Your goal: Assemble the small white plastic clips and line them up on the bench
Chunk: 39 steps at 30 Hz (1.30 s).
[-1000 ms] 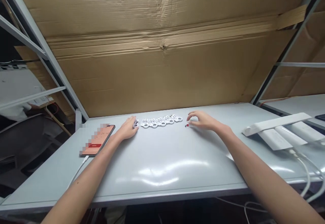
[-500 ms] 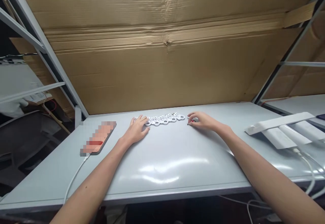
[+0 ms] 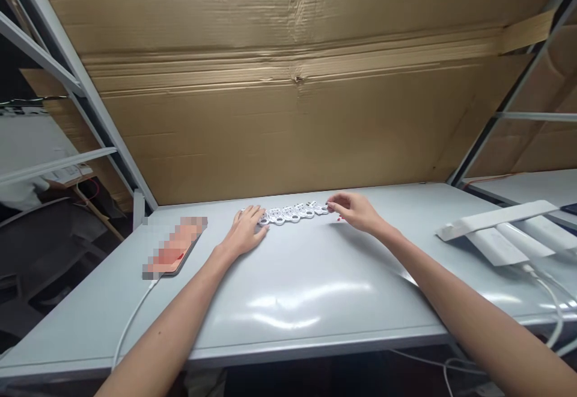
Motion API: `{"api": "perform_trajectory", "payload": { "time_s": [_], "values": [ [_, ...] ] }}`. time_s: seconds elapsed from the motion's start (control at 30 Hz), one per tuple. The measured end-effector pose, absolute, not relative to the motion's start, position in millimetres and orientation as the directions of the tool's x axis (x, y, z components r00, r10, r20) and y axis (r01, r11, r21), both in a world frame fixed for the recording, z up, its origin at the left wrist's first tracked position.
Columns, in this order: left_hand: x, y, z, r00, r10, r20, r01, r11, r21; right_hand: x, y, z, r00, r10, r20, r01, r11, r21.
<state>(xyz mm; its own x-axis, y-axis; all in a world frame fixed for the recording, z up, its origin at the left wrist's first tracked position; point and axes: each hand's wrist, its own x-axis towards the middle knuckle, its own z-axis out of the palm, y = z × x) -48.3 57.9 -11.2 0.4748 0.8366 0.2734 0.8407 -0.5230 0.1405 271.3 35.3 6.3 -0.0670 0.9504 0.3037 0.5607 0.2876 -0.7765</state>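
A row of flat white pieces (image 3: 291,214), each with a ring-shaped end, lies on the table below the cardboard. Over the row's left end rests my left hand (image 3: 247,229), open, its fingers spread and covering part of the pieces. My right hand (image 3: 354,209) is at the row's right end, with thumb and forefinger closed together against the last piece's edge. Whether anything small is pinched there is hidden. Just below that hand, tiny red items (image 3: 339,218) lie on the table.
A phone (image 3: 175,250) with a white cable (image 3: 128,319) lies on the left of the grey table (image 3: 288,283). To the right stands a white power strip with adapters (image 3: 500,229) and cords. Metal posts and a cardboard wall (image 3: 288,139) bound the back.
My right hand has moved slightly left and away from me to the row's right end, uncovering the red items. My left hand has stayed nearly in place.
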Motion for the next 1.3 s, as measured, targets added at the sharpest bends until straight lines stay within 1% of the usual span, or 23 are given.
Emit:
{"api": "perform_trajectory", "payload": {
  "time_s": [0.07,0.13,0.23,0.3,0.37,0.5,0.57,0.63,0.73,0.83,0.9,0.97,1.03,1.13,1.2,1.3],
  "values": [
    [-48,58,-11,0.477,0.849,0.229,0.845,-0.514,0.146,260,33,6,-0.04,0.965,0.258,0.446,0.248,-0.86],
    [-48,58,-9,0.48,0.851,0.214,0.844,-0.514,0.149,250,30,3,-0.046,0.983,0.178,0.286,0.184,-0.94],
    [-49,56,-6,0.482,0.846,0.227,0.842,-0.519,0.146,239,26,-2,-0.078,0.997,0.014,0.062,0.019,-0.998],
    [-51,55,-5,0.478,0.841,0.255,0.842,-0.521,0.14,236,26,-5,-0.091,0.991,-0.099,-0.031,-0.102,-0.994],
    [-52,54,-3,0.467,0.831,0.301,0.842,-0.522,0.133,235,26,-6,-0.096,0.98,-0.174,-0.093,-0.183,-0.979],
    [-50,49,-1,0.442,0.807,0.391,0.834,-0.531,0.153,237,29,-3,-0.065,0.967,-0.246,-0.212,-0.254,-0.944],
    [-45,45,-2,0.456,0.786,0.418,0.813,-0.558,0.163,238,29,0,-0.067,0.967,-0.246,-0.242,-0.255,-0.936],
    [-39,40,-3,0.492,0.758,0.428,0.783,-0.601,0.164,239,29,1,-0.095,0.973,-0.212,-0.227,-0.228,-0.947],
    [-27,32,-6,0.575,0.707,0.411,0.712,-0.68,0.174,240,27,0,-0.151,0.979,-0.135,-0.15,-0.158,-0.976],
    [-21,25,-5,0.657,0.661,0.362,0.637,-0.744,0.202,240,25,-2,-0.2,0.977,-0.072,-0.091,-0.092,-0.992],
    [-21,22,-2,0.685,0.655,0.32,0.626,-0.753,0.201,239,22,-1,-0.219,0.975,-0.033,-0.052,-0.046,-0.998],
    [-23,20,1,0.693,0.661,0.288,0.637,-0.748,0.184,237,20,1,-0.222,0.975,0.005,0.026,0.011,-1.0],
    [-25,20,3,0.696,0.664,0.273,0.645,-0.745,0.171,234,17,3,-0.211,0.976,0.045,0.143,0.077,-0.987],
    [-27,21,4,0.69,0.67,0.273,0.65,-0.74,0.173,228,14,3,-0.19,0.968,0.167,0.357,0.226,-0.906],
    [-26,21,3,0.68,0.679,0.277,0.654,-0.732,0.19,225,12,1,-0.215,0.935,0.283,0.476,0.353,-0.805],
    [-22,20,0,0.667,0.687,0.289,0.648,-0.726,0.232,220,8,-3,-0.292,0.864,0.409,0.583,0.5,-0.641]
  ]
}}
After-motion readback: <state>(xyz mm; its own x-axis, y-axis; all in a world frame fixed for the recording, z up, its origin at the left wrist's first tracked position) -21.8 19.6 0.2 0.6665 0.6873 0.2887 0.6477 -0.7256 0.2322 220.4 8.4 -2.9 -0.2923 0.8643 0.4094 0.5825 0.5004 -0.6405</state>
